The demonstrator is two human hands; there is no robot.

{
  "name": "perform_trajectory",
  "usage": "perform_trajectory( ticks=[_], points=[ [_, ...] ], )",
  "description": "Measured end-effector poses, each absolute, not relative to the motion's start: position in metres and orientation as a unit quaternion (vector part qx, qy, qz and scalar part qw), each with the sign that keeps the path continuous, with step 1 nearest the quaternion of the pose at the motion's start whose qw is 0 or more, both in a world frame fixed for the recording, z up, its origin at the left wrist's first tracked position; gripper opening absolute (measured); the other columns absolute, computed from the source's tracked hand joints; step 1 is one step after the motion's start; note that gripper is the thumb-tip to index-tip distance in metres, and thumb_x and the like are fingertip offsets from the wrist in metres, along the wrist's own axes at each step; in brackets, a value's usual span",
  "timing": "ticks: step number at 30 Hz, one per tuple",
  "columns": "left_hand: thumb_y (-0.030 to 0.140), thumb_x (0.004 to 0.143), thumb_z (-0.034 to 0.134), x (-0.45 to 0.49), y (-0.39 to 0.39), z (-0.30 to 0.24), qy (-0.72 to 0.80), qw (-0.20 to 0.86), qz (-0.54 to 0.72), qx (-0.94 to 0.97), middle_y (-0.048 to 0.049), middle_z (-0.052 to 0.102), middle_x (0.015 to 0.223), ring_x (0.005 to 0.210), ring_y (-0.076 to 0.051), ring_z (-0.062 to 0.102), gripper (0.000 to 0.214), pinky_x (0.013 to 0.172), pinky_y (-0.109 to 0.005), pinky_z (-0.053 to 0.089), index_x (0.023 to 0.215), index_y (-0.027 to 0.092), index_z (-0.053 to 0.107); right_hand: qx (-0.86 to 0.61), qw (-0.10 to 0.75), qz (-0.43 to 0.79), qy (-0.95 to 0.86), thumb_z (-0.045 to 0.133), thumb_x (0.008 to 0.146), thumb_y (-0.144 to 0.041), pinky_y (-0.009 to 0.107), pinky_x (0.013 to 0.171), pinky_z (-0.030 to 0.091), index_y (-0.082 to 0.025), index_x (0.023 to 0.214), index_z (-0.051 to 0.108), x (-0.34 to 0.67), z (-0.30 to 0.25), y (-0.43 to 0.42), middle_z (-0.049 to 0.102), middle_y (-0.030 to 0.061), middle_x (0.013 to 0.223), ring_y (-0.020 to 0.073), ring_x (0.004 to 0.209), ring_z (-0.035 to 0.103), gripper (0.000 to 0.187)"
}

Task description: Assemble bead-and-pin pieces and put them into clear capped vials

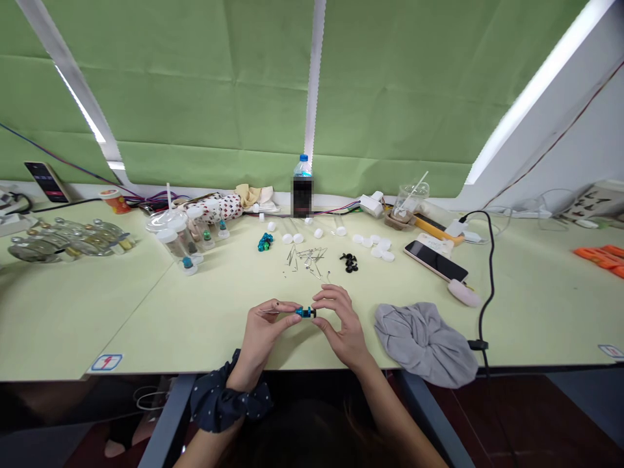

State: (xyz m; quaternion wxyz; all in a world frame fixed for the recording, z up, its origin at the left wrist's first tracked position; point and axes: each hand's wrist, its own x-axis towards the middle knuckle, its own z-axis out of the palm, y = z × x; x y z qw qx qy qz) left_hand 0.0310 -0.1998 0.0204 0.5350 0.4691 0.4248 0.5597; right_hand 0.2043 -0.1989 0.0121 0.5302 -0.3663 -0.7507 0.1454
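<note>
Both hands pinch a small blue part over the near edge of the table.

Left hand (pixel 264 333) narrow, thumb and fingers closed on the small blue part (pixel 305 312), with a thin metal pin (pixel 274 311) sticking out left from that grip; right hand (pixel 344 319) narrow too, fingertips (pixel 322 296) at the part's right end. Exact fit of pin in part can't be told. Farther off on the pale green table (pixel 146 325): loose metal pins (pixel 306 260), black beads (pixel 349 262), teal beads (pixel 266 242), white caps (pixel 376 247). Grey cloth (pixel 424 344) lies right, clear tubes (pixel 188 237) far left.
</note>
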Motion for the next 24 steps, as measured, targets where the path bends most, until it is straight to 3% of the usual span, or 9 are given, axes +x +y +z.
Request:
perform_trajectory(
  ticks=[11,17,24],
  points=[
    [0.017,0.061,0.076,0.0305,-0.1998,0.0188,0.412,0.54,0.554,0.482,-0.0087,0.071,0.084,0.084,-0.022,0.065,0.013,0.081,-0.035,0.049,0.07,0.015,0.068,-0.376,0.533,0.153,-0.743,0.057,0.083,-0.028,0.05,0.1,0.027,-0.023,0.092,0.06,0.2059,0.0069,-0.1951,0.063,0.0036,0.089,0.0227,0.103,0.053,0.01],
    [0.018,0.064,0.074,0.0305,-0.1993,0.0183,0.414,0.526,0.563,0.484,-0.0087,0.071,0.086,0.087,-0.022,0.064,0.01,0.082,-0.034,0.048,0.071,0.015,0.069,-0.381,0.529,0.17,-0.739,0.06,0.081,-0.031,0.048,0.1,0.03,-0.023,0.105,0.056,0.2046,0.0109,-0.1984,0.063,0.0057,0.096,0.023,0.106,0.052,0.026],
    [0.017,0.063,0.075,0.0312,-0.198,0.0179,0.411,0.528,0.561,0.488,-0.0079,0.071,0.085,0.086,-0.022,0.064,0.01,0.083,-0.033,0.048,0.07,0.014,0.068,-0.369,0.528,0.164,-0.747,0.058,0.082,-0.023,0.049,0.102,0.026,-0.023,0.097,0.057,0.2043,0.0116,-0.1983,0.063,0.0043,0.094,0.0228,0.106,0.051,0.015]
  ],
)
